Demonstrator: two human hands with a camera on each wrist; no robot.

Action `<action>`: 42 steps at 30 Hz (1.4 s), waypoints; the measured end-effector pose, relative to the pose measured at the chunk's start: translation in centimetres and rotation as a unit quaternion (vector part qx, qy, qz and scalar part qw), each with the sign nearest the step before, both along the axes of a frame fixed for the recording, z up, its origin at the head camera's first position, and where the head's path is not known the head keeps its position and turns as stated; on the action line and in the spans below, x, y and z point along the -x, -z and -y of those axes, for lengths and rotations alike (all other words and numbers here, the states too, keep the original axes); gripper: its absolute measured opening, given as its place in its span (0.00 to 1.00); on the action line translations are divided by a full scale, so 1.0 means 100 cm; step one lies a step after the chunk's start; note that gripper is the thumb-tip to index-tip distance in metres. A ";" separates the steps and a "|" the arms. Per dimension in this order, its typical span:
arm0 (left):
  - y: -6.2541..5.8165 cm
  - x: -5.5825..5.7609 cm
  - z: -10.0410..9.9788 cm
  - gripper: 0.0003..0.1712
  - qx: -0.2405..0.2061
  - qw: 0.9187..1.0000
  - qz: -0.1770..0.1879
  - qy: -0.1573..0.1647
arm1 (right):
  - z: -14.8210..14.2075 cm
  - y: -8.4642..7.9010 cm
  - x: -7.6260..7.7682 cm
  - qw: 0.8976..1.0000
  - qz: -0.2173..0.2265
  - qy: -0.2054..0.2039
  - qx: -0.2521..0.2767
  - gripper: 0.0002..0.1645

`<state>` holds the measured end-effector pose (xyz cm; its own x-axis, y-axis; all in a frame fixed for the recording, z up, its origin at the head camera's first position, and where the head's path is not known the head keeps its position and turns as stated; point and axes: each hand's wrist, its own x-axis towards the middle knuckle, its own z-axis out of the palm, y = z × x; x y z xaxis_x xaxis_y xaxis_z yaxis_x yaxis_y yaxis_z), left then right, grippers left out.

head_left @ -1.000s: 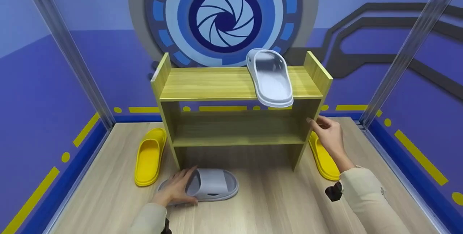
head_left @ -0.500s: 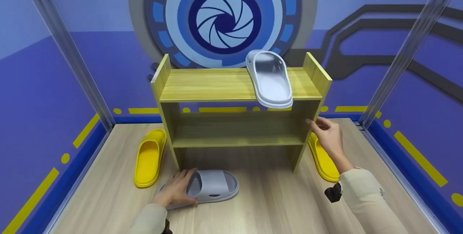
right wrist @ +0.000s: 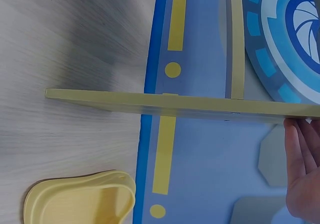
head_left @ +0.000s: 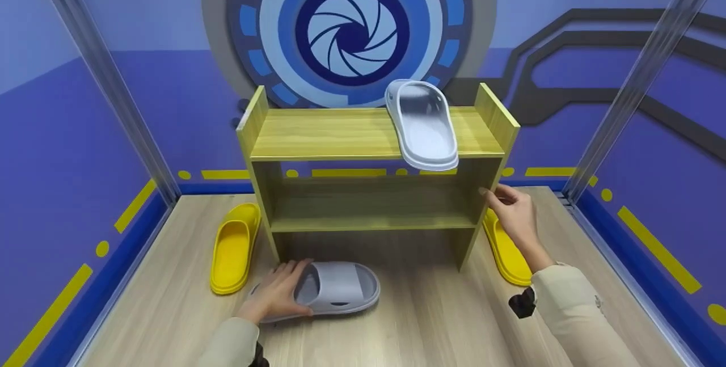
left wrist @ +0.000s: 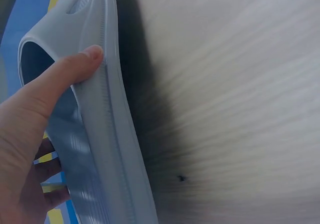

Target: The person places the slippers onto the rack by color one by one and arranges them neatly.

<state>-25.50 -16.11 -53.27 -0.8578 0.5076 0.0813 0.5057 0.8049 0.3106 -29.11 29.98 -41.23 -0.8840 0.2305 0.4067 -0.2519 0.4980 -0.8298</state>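
Observation:
My left hand grips a grey slipper across its open heel end, in front of the wooden shoe rack. In the left wrist view the thumb presses the near side of the slipper, the other fingers reach over the far side, and a shadow runs along its sole. My right hand pinches the front edge of the rack's right side panel. Fingers lie along the panel's outer face in the right wrist view. A second grey slipper rests on the top shelf, its toe end over the front edge.
One yellow slipper lies on the wooden floor board left of the rack. Another yellow slipper lies to its right, partly behind my right hand. Blue printed walls and metal posts enclose the space.
My left hand and the grey slipper have shifted slightly to the right and up in the last half second. The right hand keeps its place on the rack.

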 end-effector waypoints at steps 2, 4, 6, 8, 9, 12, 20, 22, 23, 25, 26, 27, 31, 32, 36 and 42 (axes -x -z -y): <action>-0.004 -0.001 -0.002 0.57 0.004 1.000 -0.003 0.003 | 0.000 0.000 0.000 1.000 0.000 0.001 -0.002 0.27; -0.009 -0.001 -0.004 0.57 0.004 1.000 0.001 0.004 | 0.000 0.000 0.000 1.000 -0.001 0.001 -0.004 0.27; -0.013 -0.001 -0.006 0.58 0.005 1.000 0.003 0.005 | 0.000 -0.001 0.000 1.000 -0.002 0.000 -0.004 0.27; -0.017 -0.002 -0.008 0.58 0.007 1.000 0.001 0.006 | 0.001 -0.001 0.000 1.000 -0.003 -0.001 -0.003 0.27; -0.019 -0.002 -0.009 0.58 0.008 1.000 0.000 0.007 | 0.001 -0.001 0.000 1.000 -0.003 -0.001 -0.003 0.27; -0.025 -0.004 -0.012 0.58 0.012 1.000 -0.013 0.017 | 0.000 0.000 0.000 1.000 0.002 -0.002 -0.003 0.27; -0.038 -0.004 -0.018 0.58 0.014 0.999 -0.019 0.037 | -0.001 0.000 0.000 1.000 0.006 -0.003 -0.002 0.28; -0.041 -0.004 -0.019 0.58 0.016 0.999 -0.016 0.041 | -0.001 0.000 0.000 1.000 0.005 -0.002 -0.002 0.28; -0.043 -0.005 -0.020 0.58 0.018 0.999 -0.016 0.042 | -0.001 0.000 0.000 1.000 0.005 -0.002 -0.002 0.28; -0.046 -0.005 -0.022 0.58 0.021 0.999 -0.018 0.047 | 0.000 -0.001 0.000 1.000 0.004 -0.002 0.000 0.28; -0.047 -0.004 -0.023 0.58 0.024 0.998 -0.023 0.050 | 0.000 -0.001 0.000 1.000 0.005 -0.003 0.001 0.28; -0.049 -0.004 -0.024 0.58 0.026 0.998 -0.026 0.052 | 0.000 -0.001 0.000 1.000 0.006 -0.005 0.002 0.28; -0.056 -0.003 -0.028 0.58 0.033 0.997 -0.040 0.063 | 0.000 -0.002 -0.001 1.000 0.006 -0.014 0.005 0.28; -0.059 -0.004 -0.028 0.58 0.035 0.997 -0.039 0.063 | 0.000 -0.002 -0.001 1.000 0.006 -0.014 0.003 0.28; -0.067 -0.005 -0.030 0.58 0.034 0.997 -0.040 0.062 | 0.000 -0.002 -0.002 1.000 0.008 -0.013 0.001 0.29; -0.079 -0.006 -0.030 0.59 0.035 0.997 -0.046 0.052 | 0.000 -0.001 -0.001 1.000 0.011 -0.013 0.002 0.29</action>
<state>-24.91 -13.07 -45.41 -0.7902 0.6013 0.1187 0.6121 0.7643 0.2030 -29.00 29.97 -41.11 -0.8985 0.2089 0.3862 -0.2463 0.4884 -0.8371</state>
